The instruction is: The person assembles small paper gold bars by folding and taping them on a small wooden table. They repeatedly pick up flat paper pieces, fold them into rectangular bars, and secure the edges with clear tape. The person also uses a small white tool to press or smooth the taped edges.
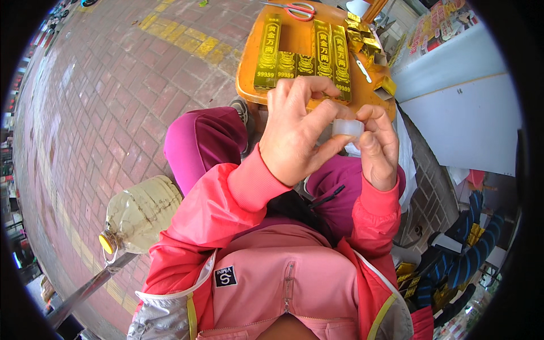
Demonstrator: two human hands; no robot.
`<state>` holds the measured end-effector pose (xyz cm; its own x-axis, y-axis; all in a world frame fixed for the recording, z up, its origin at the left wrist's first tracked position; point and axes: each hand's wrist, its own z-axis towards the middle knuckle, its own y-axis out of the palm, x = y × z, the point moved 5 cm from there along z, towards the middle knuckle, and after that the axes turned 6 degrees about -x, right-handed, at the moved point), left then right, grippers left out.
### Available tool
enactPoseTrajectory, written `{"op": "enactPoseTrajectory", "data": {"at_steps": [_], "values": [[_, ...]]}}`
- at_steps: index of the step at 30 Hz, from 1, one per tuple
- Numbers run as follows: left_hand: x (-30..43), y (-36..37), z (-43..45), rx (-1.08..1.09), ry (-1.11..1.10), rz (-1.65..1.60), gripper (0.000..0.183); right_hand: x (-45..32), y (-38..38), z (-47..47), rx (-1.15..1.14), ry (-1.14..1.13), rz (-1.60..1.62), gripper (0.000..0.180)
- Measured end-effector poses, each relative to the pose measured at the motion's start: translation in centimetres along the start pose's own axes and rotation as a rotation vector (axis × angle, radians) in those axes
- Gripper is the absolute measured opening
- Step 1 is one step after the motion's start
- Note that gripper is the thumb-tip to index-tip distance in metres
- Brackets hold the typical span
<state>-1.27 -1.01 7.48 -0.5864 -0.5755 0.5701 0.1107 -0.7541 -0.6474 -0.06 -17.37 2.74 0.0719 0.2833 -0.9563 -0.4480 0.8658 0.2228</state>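
Between my two hands is a small roll of what looks like clear adhesive tape (pixel 346 127), raised over my knees near the stool's front edge. My left hand (pixel 293 127) pinches it with thumb and index finger, the other fingers curled above. The thumb and fingertips of my right hand (pixel 379 146) hold its right side. Beyond my hands, several long gold cardboard boxes (pixel 267 51) with printed writing lie side by side on an orange wooden stool (pixel 248 63). Two shorter gold pieces fill the gap between the longer ones. My left hand covers part of the boxes' near ends.
Red-handled scissors (pixel 299 10) lie at the stool's far edge. A white-handled cutter (pixel 362 69) and small gold boxes (pixel 384 87) are along its right side. A large plastic jug (pixel 142 212) is at my left. A striped dark bag (pixel 459 255) and a white cabinet (pixel 463 114) are at right.
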Motion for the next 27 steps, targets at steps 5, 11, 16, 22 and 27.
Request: {"op": "enactPoseTrajectory", "data": {"at_steps": [5, 11, 16, 22, 27], "values": [[-1.5, 0.5, -0.4, -0.018, -0.124, -0.515, 0.049, 0.9, -0.8, -0.3, -0.064, -0.01, 0.422, 0.034], [-2.1, 3.3, -2.0, -0.222, -0.431, -1.254, 0.035, 1.6, -0.1, 0.3, -0.179, -0.025, 0.817, 0.022], [-1.9, 3.7, -1.7, -0.256, -0.434, -1.321, 0.031, 2.0, 0.2, 0.4, -0.12, 0.061, 0.752, 0.019], [-3.1, 3.7, -1.9, -0.135, -0.477, -1.203, 0.017, 1.9, 0.1, 0.5, -0.092, 0.108, 0.413, 0.022], [-5.8, 2.2, -2.2, 0.158, -0.356, -0.464, 0.009, 0.9, -0.1, 1.4, -0.015, 0.137, -0.218, 0.017]]}}
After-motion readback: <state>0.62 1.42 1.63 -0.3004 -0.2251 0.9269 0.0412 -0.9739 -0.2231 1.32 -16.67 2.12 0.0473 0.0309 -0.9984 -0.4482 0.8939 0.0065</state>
